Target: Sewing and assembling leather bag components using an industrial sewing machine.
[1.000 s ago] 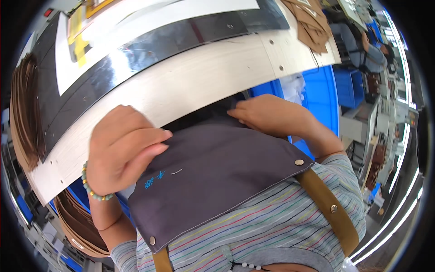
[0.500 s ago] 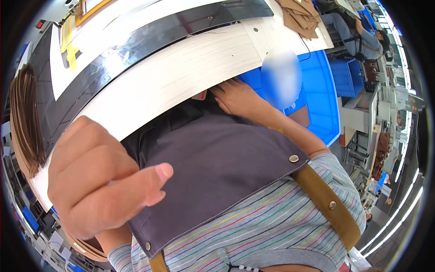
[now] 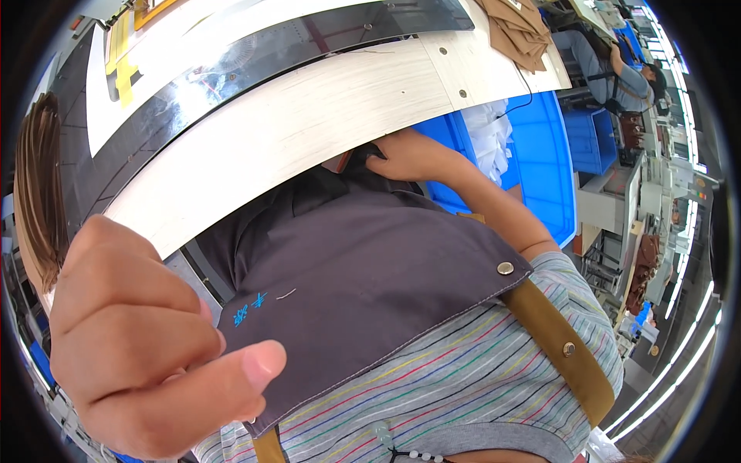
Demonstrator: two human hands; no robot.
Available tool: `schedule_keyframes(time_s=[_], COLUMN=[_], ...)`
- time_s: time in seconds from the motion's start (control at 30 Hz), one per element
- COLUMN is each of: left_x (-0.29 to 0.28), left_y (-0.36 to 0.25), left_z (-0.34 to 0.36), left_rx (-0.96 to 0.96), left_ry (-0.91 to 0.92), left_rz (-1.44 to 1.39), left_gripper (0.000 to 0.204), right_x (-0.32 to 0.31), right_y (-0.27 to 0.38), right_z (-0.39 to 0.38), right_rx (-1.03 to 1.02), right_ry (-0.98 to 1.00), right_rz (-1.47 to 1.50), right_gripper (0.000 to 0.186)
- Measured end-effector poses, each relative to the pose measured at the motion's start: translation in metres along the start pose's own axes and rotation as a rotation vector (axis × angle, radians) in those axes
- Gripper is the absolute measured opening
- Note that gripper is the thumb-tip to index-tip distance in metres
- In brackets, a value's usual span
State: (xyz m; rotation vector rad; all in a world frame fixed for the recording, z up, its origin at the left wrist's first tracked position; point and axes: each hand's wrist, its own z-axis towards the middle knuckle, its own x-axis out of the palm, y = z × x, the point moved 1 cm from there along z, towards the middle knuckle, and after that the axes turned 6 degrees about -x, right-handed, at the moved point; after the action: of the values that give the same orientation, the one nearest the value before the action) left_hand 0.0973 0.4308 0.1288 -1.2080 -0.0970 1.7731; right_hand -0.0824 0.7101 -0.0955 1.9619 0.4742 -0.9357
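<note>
My left hand (image 3: pixel 143 347) is raised at the lower left, close to the camera. Its fingers are curled into a fist, with the thumb lying outside; nothing shows in it, though the palm is turned from sight. Under the front edge of the white table (image 3: pixel 309 116), my right hand (image 3: pixel 417 157) rests at the lap of my dark grey apron (image 3: pixel 370 247). Its thumb shows, but the other fingers are mostly hidden by the table edge and the cloth. Beside that thumb, a small flat object with a reddish-orange edge (image 3: pixel 337 162) pokes out from the apron folds.
A blue plastic bin (image 3: pixel 544 162) with white crumpled pieces (image 3: pixel 488 139) stands right of my arm. Brown flat pieces (image 3: pixel 519 35) are stacked at the table's far right. A dark glossy strip (image 3: pixel 255 65) crosses the table; brown strips (image 3: pixel 38 185) hang left. Another person (image 3: pixel 594 65) sits far right.
My left hand has moved down and left, still curled, uncovering blue stitching on the apron. My right hand has shifted slightly up and right, its fingers further under the table edge.
</note>
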Motion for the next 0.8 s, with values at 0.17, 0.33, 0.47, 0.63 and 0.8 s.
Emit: schedule_keyframes(time_s=[0.17,0.33,0.47,0.63,0.8], left_x=[-0.006,-0.011,-0.01,-0.042,-0.039], left_y=[0.007,0.011,0.022,0.0,0.006], left_z=[-0.003,-0.005,0.0,-0.006,0.014], left_rx=[0.022,-0.002,0.063,0.08,-0.063], left_ry=[0.041,0.064,0.101,0.163,0.296], left_rz=[-0.024,-0.046,-0.08,-0.126,-0.198], left_gripper=[0.026,0.025,0.026,0.02,0.027], right_x=[0.001,0.003,0.008,0.007,0.006], right_y=[-0.003,-0.005,-0.012,-0.007,-0.012], right_z=[-0.006,-0.006,-0.008,-0.004,-0.002], right_rx=[-0.176,-0.209,-0.203,-0.199,-0.153], right_ry=[-0.066,-0.012,-0.009,-0.023,-0.017], right_rz=[-0.022,-0.073,-0.114,-0.092,-0.138], right_gripper=[0.047,0.044,0.041,0.039,0.03])
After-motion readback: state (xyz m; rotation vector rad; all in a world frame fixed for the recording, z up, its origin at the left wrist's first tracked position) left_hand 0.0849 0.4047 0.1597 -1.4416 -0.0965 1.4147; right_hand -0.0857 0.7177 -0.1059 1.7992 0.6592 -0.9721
